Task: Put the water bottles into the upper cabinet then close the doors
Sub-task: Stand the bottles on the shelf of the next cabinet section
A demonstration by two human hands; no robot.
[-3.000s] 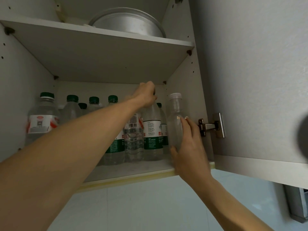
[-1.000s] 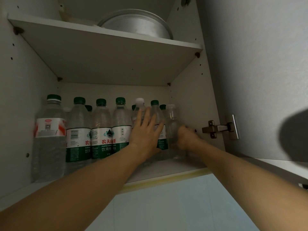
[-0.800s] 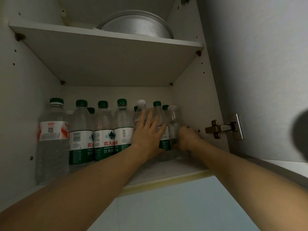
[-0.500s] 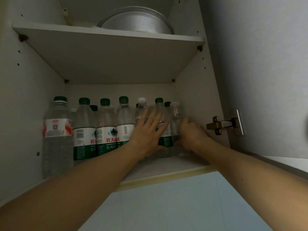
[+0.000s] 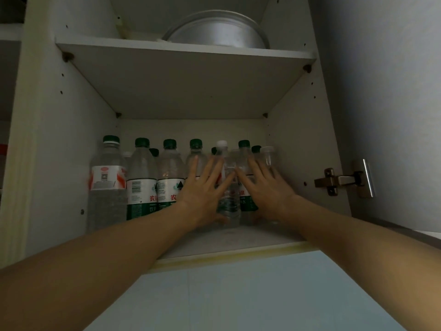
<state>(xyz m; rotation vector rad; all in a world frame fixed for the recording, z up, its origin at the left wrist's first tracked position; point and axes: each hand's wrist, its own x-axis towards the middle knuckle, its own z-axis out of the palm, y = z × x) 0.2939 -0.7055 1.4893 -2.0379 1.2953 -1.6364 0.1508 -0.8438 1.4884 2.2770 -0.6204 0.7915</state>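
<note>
Head view, left hand: the left hand [image 5: 202, 194] is held flat with the fingers spread and straight; it is laid against the front of the water bottles [image 5: 167, 182] in the middle of the row, and nothing is gripped.
Head view, right hand: the right hand [image 5: 267, 192] is also spread wide, palm forward, and is placed against the bottles at the right end of the row; its fingers are straight.
Between the hands: a clear bottle with a white cap [image 5: 228, 187] is seen in the gap, just beside both hands.
Labels: green and white labels with Chinese characters and a barcode are seen on several bottles; the writing is too small to be read fully. A red and white label is carried by the leftmost bottle [image 5: 107, 182].
Position: the bottles are stood on the lower shelf [image 5: 250, 240] of the upper cabinet [image 5: 293, 151], in close rows.
Axis: every bottle is upright, with the cap on top.
Upper shelf: a metal basin [image 5: 214, 32] is kept there.
Door: the right door [image 5: 386, 103] is open, with its hinge [image 5: 343, 180] visible.
</note>
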